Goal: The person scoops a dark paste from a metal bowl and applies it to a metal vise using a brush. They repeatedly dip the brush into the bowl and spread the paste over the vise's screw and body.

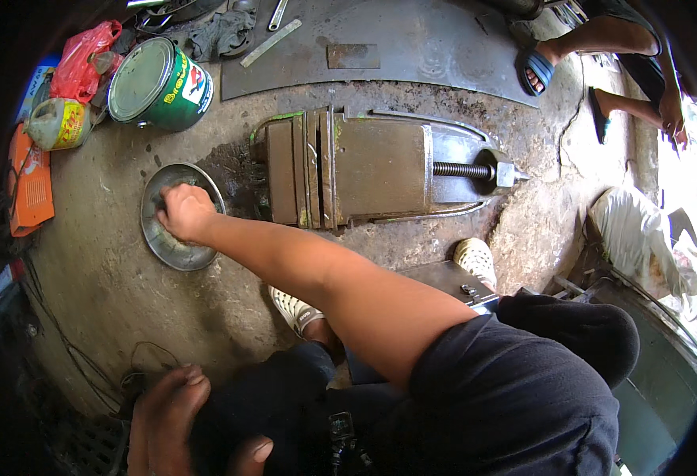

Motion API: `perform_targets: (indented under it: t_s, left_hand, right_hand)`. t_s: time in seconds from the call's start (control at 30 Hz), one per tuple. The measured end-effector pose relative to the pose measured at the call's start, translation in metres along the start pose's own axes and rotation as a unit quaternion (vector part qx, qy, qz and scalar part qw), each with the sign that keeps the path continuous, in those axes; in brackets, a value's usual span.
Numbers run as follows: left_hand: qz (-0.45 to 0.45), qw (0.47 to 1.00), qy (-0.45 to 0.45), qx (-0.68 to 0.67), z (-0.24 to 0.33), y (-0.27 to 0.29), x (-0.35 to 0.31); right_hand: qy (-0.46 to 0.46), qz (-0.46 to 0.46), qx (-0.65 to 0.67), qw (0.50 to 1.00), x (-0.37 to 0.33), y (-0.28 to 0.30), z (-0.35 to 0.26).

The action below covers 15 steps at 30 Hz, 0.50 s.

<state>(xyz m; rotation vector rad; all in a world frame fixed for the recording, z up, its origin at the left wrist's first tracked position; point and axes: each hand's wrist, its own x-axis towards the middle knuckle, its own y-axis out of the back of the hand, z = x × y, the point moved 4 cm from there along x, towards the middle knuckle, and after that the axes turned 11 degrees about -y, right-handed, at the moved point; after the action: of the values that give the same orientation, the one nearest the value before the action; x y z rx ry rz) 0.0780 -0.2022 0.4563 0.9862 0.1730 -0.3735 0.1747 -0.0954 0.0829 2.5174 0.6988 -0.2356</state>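
Observation:
My right arm, in a dark sleeve, reaches far across to the left. At its end my right hand (186, 212) is inside a round, shallow metal bowl (158, 240) on the floor, its fingers curled downward. Whatever those fingers hold is hidden beneath the hand. Low at the left edge, my left hand (172, 420) is raised near my knee, thumb apart from the fingers and nothing visible between them. In front of me lies a large worn metal vise (380, 170) with a threaded screw (464, 170) pointing right; neither hand touches it.
A green lidded bucket (175, 99), a plastic jug (56, 124), a red bag (85, 63) and an orange box (31, 182) stand at left. A steel sheet (420, 47) lies beyond the vise. Another person's sandalled foot (537, 67) is far right. Cables (71, 341) run lower left.

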Motion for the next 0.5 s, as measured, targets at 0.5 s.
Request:
perform_targets:
  t_s: [0.5]
  left_hand:
    - [0.011,0.997,-0.064,0.051,0.08,-0.034,0.02]
  right_hand:
    - [-0.232,-0.159,0.352,0.893,-0.071,0.353,0.1]
